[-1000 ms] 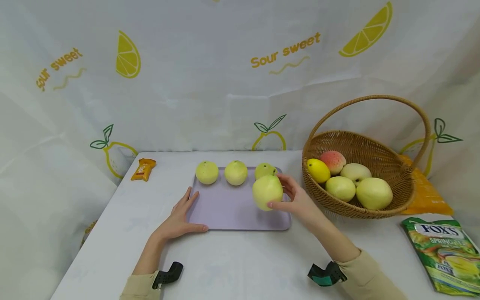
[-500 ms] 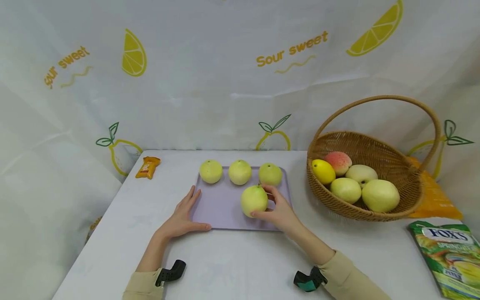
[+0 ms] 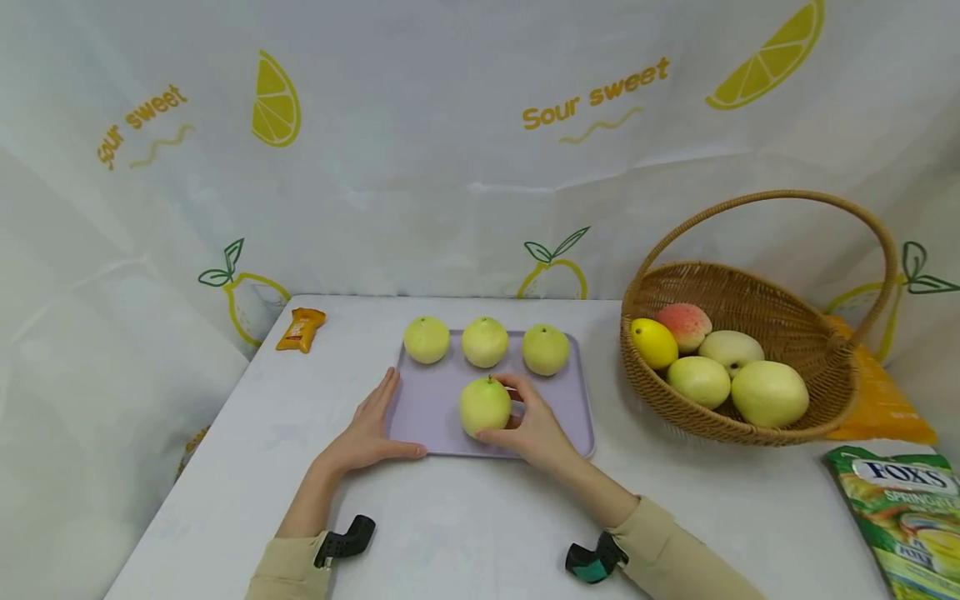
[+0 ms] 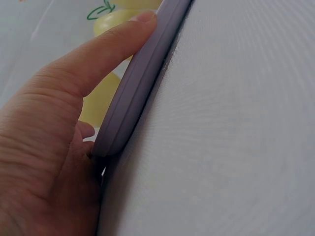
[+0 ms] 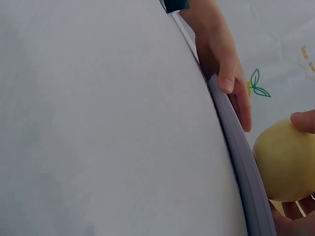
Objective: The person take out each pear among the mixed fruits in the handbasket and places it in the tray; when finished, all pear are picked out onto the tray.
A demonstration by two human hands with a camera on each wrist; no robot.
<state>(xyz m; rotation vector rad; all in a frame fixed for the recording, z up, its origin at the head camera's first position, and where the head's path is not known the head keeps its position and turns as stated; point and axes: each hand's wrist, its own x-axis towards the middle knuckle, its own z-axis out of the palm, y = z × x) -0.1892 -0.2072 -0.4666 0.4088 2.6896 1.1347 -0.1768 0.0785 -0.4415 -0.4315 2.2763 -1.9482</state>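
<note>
My right hand (image 3: pixel 536 435) grips a round yellow-green pear (image 3: pixel 483 408), stem upward, over the front middle of a lilac tray (image 3: pixel 427 408). In the right wrist view the thumb lies on the pear (image 5: pixel 285 162) and fingers curl beneath it; whether it touches the tray floor I cannot tell. My left hand (image 3: pixel 365 437) rests at the tray's front left corner with extended fingers along the left side. Its thumb touches the front rim (image 4: pixel 133 88). Along the tray's back sit three similar pears, at left (image 3: pixel 427 340), middle (image 3: pixel 484 342) and right (image 3: pixel 546 349).
Right of the tray, a tilted wicker basket (image 3: pixel 750 429) with a tall handle holds a lemon (image 3: pixel 654 343), a peach (image 3: pixel 684 325) and several pale fruits. An orange bag (image 3: pixel 885 400) and a green Fox's bag (image 3: pixel 900 508) lie beside it. A small orange packet (image 3: pixel 302 330) lies back left.
My right hand has carried the pear left and down, from the tray's right side to its front middle. The left hand stays at the tray corner. The head view has shifted slightly.
</note>
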